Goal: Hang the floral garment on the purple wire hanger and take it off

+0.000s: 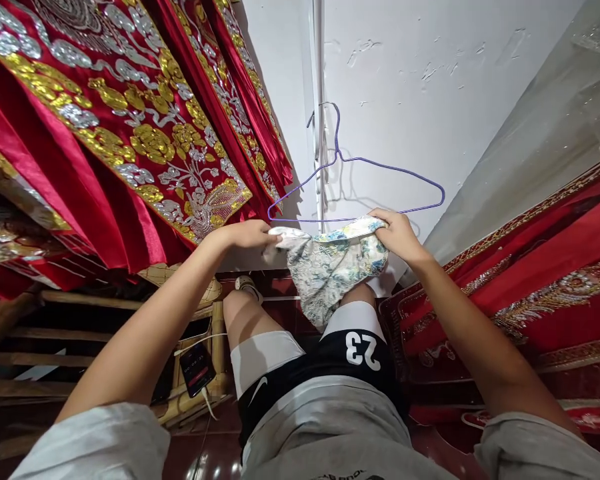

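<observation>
Both arms reach forward, elbows slightly bent. The left hand (245,235) is closed, knuckles up, pinching one edge of a floral garment (330,267). The right hand (397,235) curls its fingers over the opposite edge. The garment stretches between them at the centre of the view and sags towards the knees. At 12 o'clock from it a purple wire hanger (355,180) hangs against the white wall, its bottom bar just above both hands. Red gold-embroidered drapes (130,133) hang at 10 o'clock. A phone (196,367) lies at 7 o'clock on a bamboo bench (215,347).
</observation>
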Demonstrator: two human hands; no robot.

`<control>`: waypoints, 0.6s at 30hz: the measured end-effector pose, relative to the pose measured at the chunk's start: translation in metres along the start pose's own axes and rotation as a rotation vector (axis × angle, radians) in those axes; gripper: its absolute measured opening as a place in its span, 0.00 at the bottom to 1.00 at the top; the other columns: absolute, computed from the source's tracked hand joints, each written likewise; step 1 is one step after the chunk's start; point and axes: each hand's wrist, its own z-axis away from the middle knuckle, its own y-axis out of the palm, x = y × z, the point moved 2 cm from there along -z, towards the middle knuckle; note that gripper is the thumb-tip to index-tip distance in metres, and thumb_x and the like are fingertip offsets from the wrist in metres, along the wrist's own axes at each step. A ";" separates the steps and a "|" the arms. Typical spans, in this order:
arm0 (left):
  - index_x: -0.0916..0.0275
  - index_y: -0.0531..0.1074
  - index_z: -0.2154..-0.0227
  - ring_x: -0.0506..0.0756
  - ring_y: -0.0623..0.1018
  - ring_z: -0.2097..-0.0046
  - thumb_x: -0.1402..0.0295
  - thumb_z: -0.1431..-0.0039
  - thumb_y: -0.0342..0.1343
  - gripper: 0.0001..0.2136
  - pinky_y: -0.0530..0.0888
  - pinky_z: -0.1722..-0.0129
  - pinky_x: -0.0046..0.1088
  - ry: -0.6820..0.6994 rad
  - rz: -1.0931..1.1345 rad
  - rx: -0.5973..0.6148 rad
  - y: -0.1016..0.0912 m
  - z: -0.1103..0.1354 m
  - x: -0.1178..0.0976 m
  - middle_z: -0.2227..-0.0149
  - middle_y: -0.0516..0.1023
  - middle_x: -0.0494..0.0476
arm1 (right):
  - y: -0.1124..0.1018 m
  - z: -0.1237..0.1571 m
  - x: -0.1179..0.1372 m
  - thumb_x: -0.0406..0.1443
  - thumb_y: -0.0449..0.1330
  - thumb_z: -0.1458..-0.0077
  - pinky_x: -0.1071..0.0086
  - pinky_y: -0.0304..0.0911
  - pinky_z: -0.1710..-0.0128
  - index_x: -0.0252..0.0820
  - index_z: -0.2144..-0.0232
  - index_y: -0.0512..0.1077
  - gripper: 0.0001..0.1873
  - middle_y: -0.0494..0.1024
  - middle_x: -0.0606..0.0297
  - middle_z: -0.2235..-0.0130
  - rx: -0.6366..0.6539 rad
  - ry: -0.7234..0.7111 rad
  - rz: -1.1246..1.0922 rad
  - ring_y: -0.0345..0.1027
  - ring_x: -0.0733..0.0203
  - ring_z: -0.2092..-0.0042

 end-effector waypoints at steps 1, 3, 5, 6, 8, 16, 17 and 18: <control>0.60 0.71 0.82 0.55 0.70 0.75 0.51 0.48 0.60 0.18 0.65 0.72 0.30 -0.004 0.002 0.027 0.002 0.000 0.002 0.78 0.75 0.57 | 0.000 0.001 0.001 0.28 0.51 0.58 0.68 0.60 0.64 0.40 0.64 0.80 0.23 0.82 0.64 0.65 -0.002 0.009 -0.018 0.73 0.55 0.62; 0.61 0.73 0.79 0.55 0.71 0.73 0.53 0.47 0.60 0.16 0.66 0.70 0.30 0.056 0.017 -0.068 -0.004 0.002 0.004 0.76 0.76 0.56 | 0.002 0.001 0.003 0.28 0.51 0.58 0.68 0.59 0.65 0.39 0.65 0.80 0.20 0.81 0.63 0.66 0.012 0.038 -0.034 0.72 0.56 0.63; 0.62 0.73 0.75 0.55 0.71 0.71 0.56 0.45 0.58 0.13 0.68 0.66 0.31 0.120 0.032 -0.292 -0.018 0.006 0.000 0.73 0.76 0.56 | 0.003 0.001 0.005 0.28 0.53 0.57 0.69 0.58 0.67 0.39 0.67 0.80 0.18 0.80 0.64 0.67 0.014 0.059 -0.014 0.71 0.57 0.65; 0.62 0.73 0.74 0.55 0.71 0.69 0.58 0.45 0.58 0.12 0.69 0.64 0.31 0.141 0.046 -0.410 -0.025 0.008 -0.005 0.72 0.75 0.56 | 0.004 0.001 0.006 0.28 0.53 0.56 0.70 0.58 0.67 0.39 0.67 0.80 0.17 0.80 0.64 0.68 0.019 0.062 -0.014 0.70 0.58 0.65; 0.63 0.73 0.68 0.55 0.73 0.66 0.61 0.45 0.59 0.10 0.71 0.61 0.32 0.204 0.135 -0.578 -0.038 0.009 -0.019 0.68 0.76 0.57 | 0.007 0.002 0.009 0.29 0.54 0.54 0.70 0.59 0.67 0.39 0.67 0.80 0.15 0.80 0.64 0.67 0.059 0.051 -0.067 0.71 0.58 0.65; 0.64 0.78 0.60 0.58 0.77 0.60 0.63 0.44 0.60 0.12 0.73 0.60 0.34 0.365 0.418 -0.402 -0.035 -0.006 -0.055 0.62 0.80 0.59 | -0.012 0.007 0.000 0.29 0.58 0.53 0.66 0.67 0.66 0.40 0.40 0.70 0.36 0.82 0.56 0.57 -0.249 0.018 -0.135 0.74 0.57 0.63; 0.64 0.78 0.61 0.57 0.77 0.62 0.62 0.44 0.60 0.12 0.73 0.62 0.33 0.340 0.456 -0.372 -0.035 -0.007 -0.052 0.64 0.80 0.59 | -0.022 0.005 -0.005 0.29 0.59 0.53 0.66 0.66 0.68 0.40 0.36 0.66 0.39 0.82 0.56 0.58 -0.349 0.042 -0.106 0.73 0.58 0.66; 0.64 0.79 0.62 0.57 0.76 0.64 0.61 0.44 0.60 0.13 0.72 0.64 0.33 0.321 0.481 -0.349 -0.037 -0.007 -0.049 0.66 0.79 0.59 | -0.032 0.002 -0.009 0.30 0.60 0.53 0.66 0.65 0.70 0.39 0.36 0.65 0.40 0.82 0.56 0.60 -0.412 0.073 -0.071 0.72 0.58 0.68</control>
